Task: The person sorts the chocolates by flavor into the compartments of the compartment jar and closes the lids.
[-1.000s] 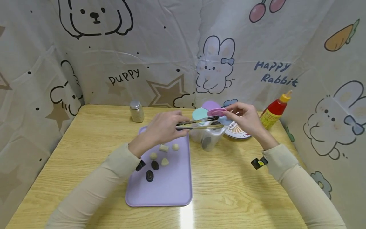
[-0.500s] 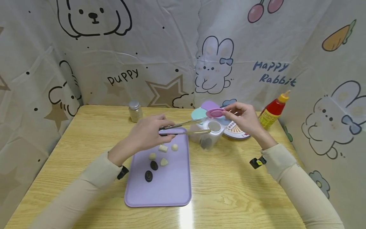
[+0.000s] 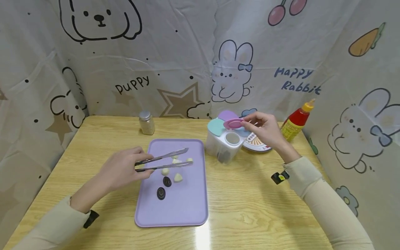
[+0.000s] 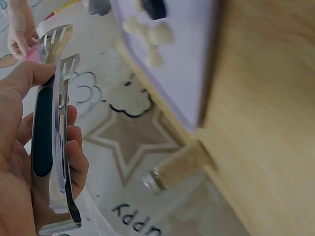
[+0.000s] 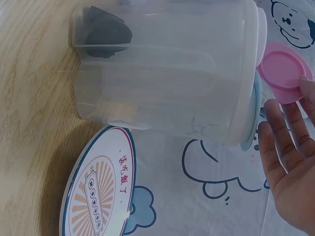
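My left hand (image 3: 137,166) grips metal tongs (image 3: 164,161) with dark handle pads (image 4: 43,129). Their empty tips hover slightly apart over the lilac tray (image 3: 184,208). Several white pieces (image 3: 178,177) and two dark pieces (image 3: 161,193) lie on the tray. My right hand (image 3: 251,121) pinches the pink flip lid (image 3: 233,123) of a clear compartment container (image 3: 223,147) and holds it up. The round opening (image 3: 232,138) under it is uncovered. A dark piece (image 5: 106,32) lies at the container's bottom. The teal lid (image 3: 215,127) and the purple lid (image 3: 227,115) are down.
A round printed plate (image 3: 260,146) lies behind the container, under my right hand. A red squeeze bottle (image 3: 295,119) stands at the back right, and a small shaker jar (image 3: 146,122) at the back left of the tray. Printed cloth walls enclose the wooden table (image 3: 265,208).
My left hand pulled the tongs back from the container's opening, leftward and nearer, to above the tray. My right hand kept the pink lid lifted.
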The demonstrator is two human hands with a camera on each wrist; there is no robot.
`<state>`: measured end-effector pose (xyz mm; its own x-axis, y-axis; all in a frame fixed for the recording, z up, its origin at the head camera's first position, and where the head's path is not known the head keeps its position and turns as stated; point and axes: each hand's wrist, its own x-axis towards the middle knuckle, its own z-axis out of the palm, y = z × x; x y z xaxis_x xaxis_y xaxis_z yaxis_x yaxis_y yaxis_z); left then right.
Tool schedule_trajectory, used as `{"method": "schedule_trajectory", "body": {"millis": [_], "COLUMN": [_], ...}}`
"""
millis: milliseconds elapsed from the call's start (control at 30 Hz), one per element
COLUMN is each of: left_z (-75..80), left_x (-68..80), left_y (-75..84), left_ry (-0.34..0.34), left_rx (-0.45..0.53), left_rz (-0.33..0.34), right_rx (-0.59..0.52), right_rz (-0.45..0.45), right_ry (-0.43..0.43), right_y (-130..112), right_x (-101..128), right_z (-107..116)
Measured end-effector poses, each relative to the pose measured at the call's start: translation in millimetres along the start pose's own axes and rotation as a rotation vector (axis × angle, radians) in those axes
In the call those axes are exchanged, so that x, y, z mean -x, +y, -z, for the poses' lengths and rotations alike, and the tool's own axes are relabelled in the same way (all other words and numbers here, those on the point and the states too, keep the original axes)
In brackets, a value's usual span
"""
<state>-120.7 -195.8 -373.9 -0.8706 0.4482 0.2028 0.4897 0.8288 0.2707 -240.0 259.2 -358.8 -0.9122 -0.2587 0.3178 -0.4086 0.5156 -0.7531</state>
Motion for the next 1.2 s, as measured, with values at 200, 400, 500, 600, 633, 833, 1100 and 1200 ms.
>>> {"method": "schedule_trajectory", "body": {"millis": [200, 400, 500, 600, 633, 833, 1100, 1200], "left_z": [-6.3, -15.6, -21.7, -27.3, -29.0, -34.1, -32.3, -30.3], "left_x": [29.4, 48.4, 56.1, 61.4, 62.5, 63.7, 63.9, 63.2], "left_y": [-13.3, -24.4, -27.9, -29.8, -30.2, -30.7, -33.1, -33.1], "left_ry": [-0.020, -0.053, -0.073, -0.098, -0.100, -0.106, -0.119, -0.123], "left_rx": [-0.020, -0.027, -0.022, -0.012, -0.011, 0.000, 0.005, 0.004], "left_rz": [0.053, 0.077, 0.098, 0.127, 0.132, 0.139, 0.137, 0.131], "right_rx": [0.009, 0.013, 0.012, 0.015, 0.015, 0.020, 0.035, 0.035], "right_rz": [-0.014, -0.022, -0.015, -0.003, 0.003, 0.016, -0.005, -0.002], "right_ry": [-0.003, -0.005, -0.008, -0.011, -0.013, -0.014, -0.010, -0.006], "right_y": [0.1, 0.9, 1.2, 1.3, 1.4, 0.6, 1.0, 1.6], "right_x": [0.9, 0.9, 1.1, 0.6, 0.4, -0.6, -0.5, -0.7], "right_z": [0.2, 0.5, -0.1, -0.6, -0.5, 0.8, 0.2, -0.1]}}
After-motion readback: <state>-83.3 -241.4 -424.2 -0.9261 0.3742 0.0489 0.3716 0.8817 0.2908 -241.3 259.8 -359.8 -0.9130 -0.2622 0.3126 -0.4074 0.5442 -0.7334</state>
